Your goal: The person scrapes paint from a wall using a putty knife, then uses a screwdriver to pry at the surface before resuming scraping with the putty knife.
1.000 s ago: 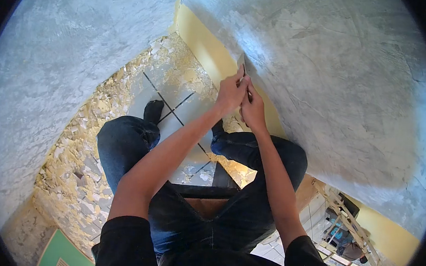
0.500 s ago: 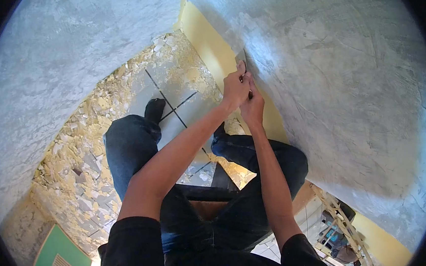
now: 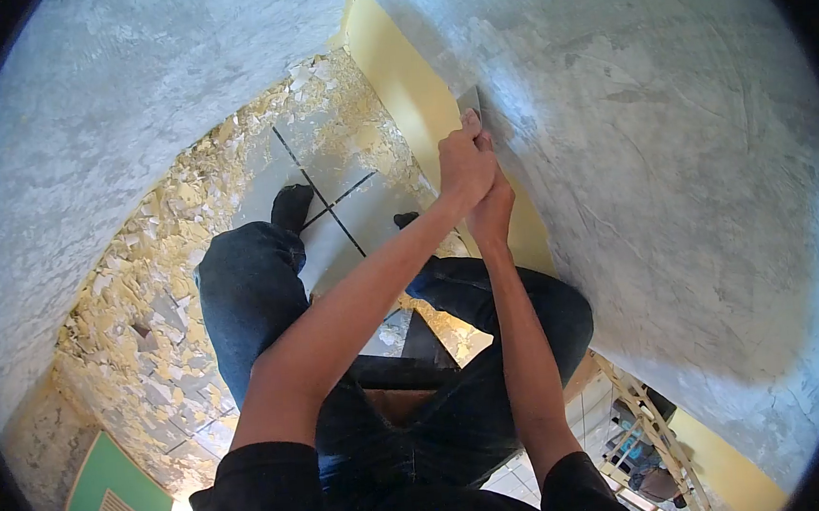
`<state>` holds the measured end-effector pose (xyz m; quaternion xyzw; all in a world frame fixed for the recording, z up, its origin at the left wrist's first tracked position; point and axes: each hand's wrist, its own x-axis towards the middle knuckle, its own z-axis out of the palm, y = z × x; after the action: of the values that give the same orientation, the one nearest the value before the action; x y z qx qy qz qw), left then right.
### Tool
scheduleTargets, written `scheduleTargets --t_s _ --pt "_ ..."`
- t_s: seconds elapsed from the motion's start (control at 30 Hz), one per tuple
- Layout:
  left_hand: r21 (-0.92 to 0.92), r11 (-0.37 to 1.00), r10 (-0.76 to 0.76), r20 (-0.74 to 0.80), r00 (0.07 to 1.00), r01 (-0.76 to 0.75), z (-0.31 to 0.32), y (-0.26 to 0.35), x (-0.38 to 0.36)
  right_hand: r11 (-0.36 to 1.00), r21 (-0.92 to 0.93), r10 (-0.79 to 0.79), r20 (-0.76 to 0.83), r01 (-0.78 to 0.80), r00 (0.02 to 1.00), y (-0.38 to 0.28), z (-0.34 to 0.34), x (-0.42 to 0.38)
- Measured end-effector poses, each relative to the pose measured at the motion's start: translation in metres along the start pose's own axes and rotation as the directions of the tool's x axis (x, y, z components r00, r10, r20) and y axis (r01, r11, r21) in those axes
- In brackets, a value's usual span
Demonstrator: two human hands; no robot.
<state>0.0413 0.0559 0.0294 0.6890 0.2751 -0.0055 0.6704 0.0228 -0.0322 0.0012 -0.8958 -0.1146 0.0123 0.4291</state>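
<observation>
The left hand [image 3: 465, 166] and the right hand [image 3: 492, 207] are clasped together, one over the other, both wrapped around the handle of a scraper [image 3: 470, 101]; the handle itself is hidden by the fingers, so the exact grip cannot be told. The grey metal blade is pressed against the wall [image 3: 669, 171] just where bare grey plaster meets the remaining yellow paint band [image 3: 412, 89]. Most of the wall is judged already stripped, as is the adjoining wall [image 3: 105, 115]; the yellow strip running along the wall's lower edge towards the corner is left. Paint flakes [image 3: 154, 273] are heaped on the tiled floor [image 3: 328, 180] below the knees.
</observation>
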Motion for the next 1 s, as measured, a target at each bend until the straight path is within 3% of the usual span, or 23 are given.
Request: scheduleTargets --t_s 0.13,0.2,0.23,0.3,0.33,0.4,0.43,0.5,0.53,0.57,0.6,0.63,0.7,0.77,0.8,0.87,0.93,1.0 --pt "-0.125 0.984 0.1 -0.19 0.977 -0.125 0.013 -0.01 0.015 0.981 -0.144 0.153 0.167 -0.129 0.974 -0.004 0.008 0.019" --pt "0.21 0.964 0.202 -0.165 0.965 -0.166 0.007 -0.004 0.017 0.991 -0.102 0.117 0.267 -0.092 0.957 -0.008 0.021 0.025" --pt "0.212 0.963 0.203 -0.17 0.964 -0.165 0.002 0.0 0.015 0.994 -0.077 0.097 0.312 -0.077 0.945 -0.011 0.029 0.029" --pt "0.438 0.862 0.403 -0.287 0.869 -0.255 -0.008 0.007 0.009 0.999 -0.018 0.054 0.391 -0.05 0.919 -0.018 0.045 0.035" --pt "0.442 0.858 0.409 -0.283 0.868 -0.26 -0.012 0.009 0.012 0.999 0.009 0.034 0.425 -0.041 0.905 -0.022 0.053 0.039" --pt "0.548 0.769 0.596 -0.427 0.68 -0.329 -0.02 0.015 0.021 0.998 0.047 0.005 0.478 -0.031 0.878 -0.027 0.067 0.044" --pt "0.539 0.768 0.602 -0.42 0.679 -0.346 -0.03 0.028 0.018 0.998 0.062 -0.012 0.5 -0.022 0.866 -0.028 0.072 0.047" --pt "-0.062 0.922 0.343 -0.327 0.881 -0.382 -0.063 0.06 0.01 0.996 0.092 -0.051 0.539 0.002 0.841 -0.031 0.076 0.049" --pt "-0.07 0.916 0.354 -0.317 0.88 -0.394 -0.068 0.064 0.013 0.936 0.116 -0.345 0.498 0.333 0.795 -0.029 0.057 0.034" --pt "-0.149 0.86 0.404 -0.386 0.829 -0.489 -0.071 0.068 0.017 0.936 0.105 -0.343 0.489 0.336 0.802 -0.027 0.036 0.025" --pt "-0.221 0.787 0.437 -0.46 0.773 -0.576 -0.073 0.071 0.017 0.97 -0.088 -0.112 0.662 0.226 0.741 -0.038 0.01 0.019" --pt "-0.23 0.784 0.437 -0.454 0.776 -0.576 -0.076 0.074 0.011 0.945 -0.296 0.146 0.764 0.141 0.628 -0.042 -0.015 0.009" --pt "-0.297 0.834 0.364 -0.336 0.869 -0.465 -0.079 0.081 0.0 0.931 -0.292 0.032 0.665 0.221 0.746 -0.032 -0.062 -0.016" --pt "-0.27 0.838 0.389 -0.314 0.866 -0.475 -0.07 0.075 -0.003 0.918 -0.377 0.132 0.579 0.12 0.805 -0.034 -0.102 -0.034" --pt "-0.232 0.851 0.403 -0.288 0.869 -0.471 -0.064 0.071 -0.006 0.919 -0.378 0.132 0.573 0.117 0.809 -0.038 -0.119 -0.039" --pt "-0.192 0.861 0.42 -0.254 0.871 -0.471 -0.05 0.061 -0.014 0.909 -0.396 0.357 0.571 -0.133 0.739 -0.05 -0.148 -0.048" --pt "-0.166 0.887 0.398 -0.194 0.896 -0.43 -0.03 0.05 -0.033 0.904 -0.398 0.368 0.543 -0.155 0.754 -0.053 -0.166 -0.054" --pt "-0.04 0.866 0.489 -0.14 0.861 -0.498 -0.014 0.033 -0.06 0.902 -0.396 0.376 0.523 -0.173 0.765 -0.057 -0.176 -0.057"
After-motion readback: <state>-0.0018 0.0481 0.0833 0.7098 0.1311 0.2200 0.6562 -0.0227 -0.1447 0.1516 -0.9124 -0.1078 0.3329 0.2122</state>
